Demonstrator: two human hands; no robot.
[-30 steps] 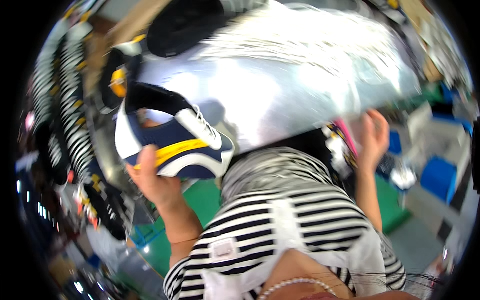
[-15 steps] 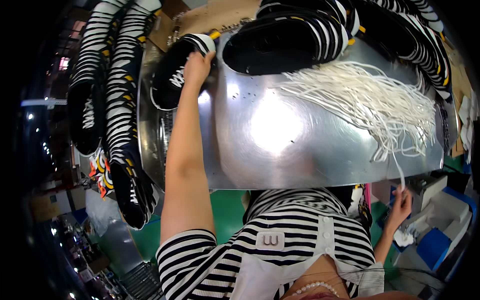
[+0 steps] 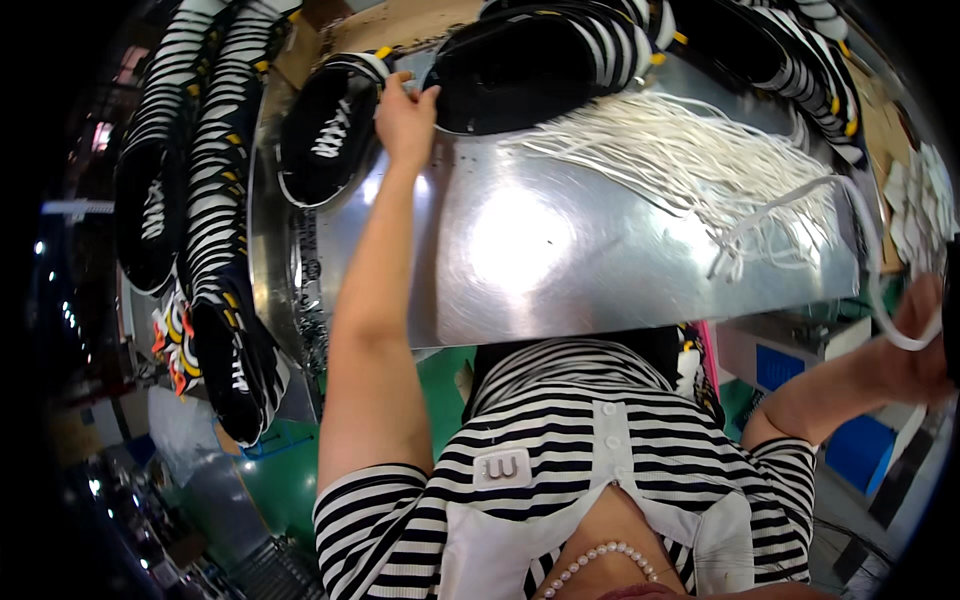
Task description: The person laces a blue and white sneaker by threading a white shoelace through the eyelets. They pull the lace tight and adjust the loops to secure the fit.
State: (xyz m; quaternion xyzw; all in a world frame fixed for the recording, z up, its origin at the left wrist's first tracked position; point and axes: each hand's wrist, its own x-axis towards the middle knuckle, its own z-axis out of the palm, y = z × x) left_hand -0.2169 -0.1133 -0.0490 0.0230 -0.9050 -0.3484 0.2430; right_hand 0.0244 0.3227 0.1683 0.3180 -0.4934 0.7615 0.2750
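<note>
My left hand (image 3: 406, 118) reaches between two black shoes, thumb and fingers spread, its fingertips beside the heel of a black shoe (image 3: 318, 165) with white lacing across its front. Just right of that hand lies a larger-looking black shoe (image 3: 520, 75) with white striped sides and no lacing visible. At the right rim my right hand (image 3: 905, 335), blurred and partly cut off, is raised with a white shoelace (image 3: 868, 225) in it. From there the lace loops back to a heap of white shoelaces (image 3: 690, 160) on the metal table (image 3: 600, 290).
Long rows of nested striped shoes (image 3: 218, 190) stand along the left. More striped shoes (image 3: 800, 75) sit at the far right of the table. Cardboard (image 3: 400, 25) lies at the back. Blue bins (image 3: 862, 450) are at the lower right.
My left hand has slid off the laced shoe's heel to its right side. My right hand has risen outward from below the table edge, drawing the shoelace up into a loop.
</note>
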